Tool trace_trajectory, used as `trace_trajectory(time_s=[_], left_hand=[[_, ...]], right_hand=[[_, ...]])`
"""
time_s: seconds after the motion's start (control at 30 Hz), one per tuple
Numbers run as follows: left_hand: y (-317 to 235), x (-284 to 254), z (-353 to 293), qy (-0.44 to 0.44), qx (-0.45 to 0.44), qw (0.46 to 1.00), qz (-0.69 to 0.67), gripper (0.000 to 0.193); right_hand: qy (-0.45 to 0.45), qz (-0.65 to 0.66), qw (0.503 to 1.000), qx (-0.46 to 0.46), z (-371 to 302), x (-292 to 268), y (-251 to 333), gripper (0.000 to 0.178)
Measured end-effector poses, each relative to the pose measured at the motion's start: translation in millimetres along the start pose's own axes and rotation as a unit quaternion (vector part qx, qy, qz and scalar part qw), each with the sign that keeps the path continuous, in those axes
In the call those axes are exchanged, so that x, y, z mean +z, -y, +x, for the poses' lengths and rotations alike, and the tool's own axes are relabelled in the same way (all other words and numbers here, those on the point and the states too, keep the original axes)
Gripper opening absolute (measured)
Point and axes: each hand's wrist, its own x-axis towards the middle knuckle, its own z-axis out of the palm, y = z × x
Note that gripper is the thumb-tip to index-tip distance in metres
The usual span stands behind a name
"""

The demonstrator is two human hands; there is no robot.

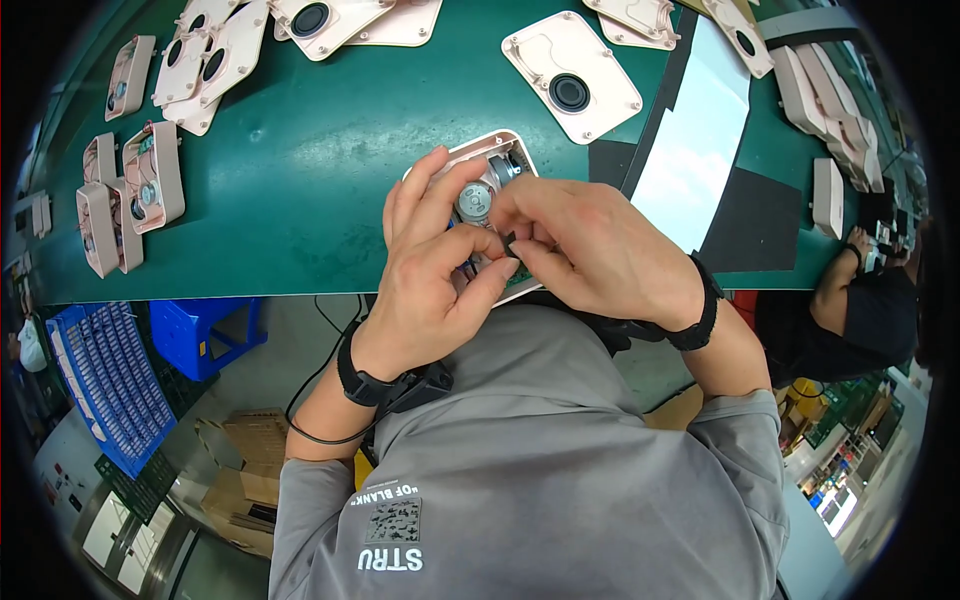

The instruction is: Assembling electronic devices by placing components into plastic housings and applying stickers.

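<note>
At the green surface's (300, 200) near edge, the person's left hand (425, 265) drapes an open pale-pink housing (516, 141), apparently steadying it; its thumb and forefinger and the right hand (600, 250) pinch a small black piece (511, 241) over it.

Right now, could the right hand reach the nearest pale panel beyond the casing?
Probably yes: nothing visible blocks the right hand from that pale panel, though the hand seems busy with a small dark piece.
</note>
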Motion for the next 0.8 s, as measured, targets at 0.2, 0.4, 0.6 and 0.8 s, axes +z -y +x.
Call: trace_trajectory(time_s=[0.2,0.4,0.6,0.8], left_hand=[[1.0,4.0,-3.1,-0.025,0.000,1.000,0.019,0.011],[-6.2,5.8,-3.9,-0.050,0.012,0.996,0.078,0.013],[-11.0,8.0,-6.3,-0.081,0.012,0.991,0.108,0.014],[-12.0,13.2,-4.7,-0.076,-0.007,0.994,0.073,0.013]], right_hand=[[-0.044,0.036,0.996,0.065,-4.0,5.2,3.4,0.020],[-0.058,-0.088,0.994,-0.043,-12.2,9.1,5.1,0.019],[-0.052,-0.106,0.992,-0.046,-11.6,12.5,5.8,0.018],[-0.063,-0.101,0.992,-0.030,-13.7,18.2,3.9,0.019]])
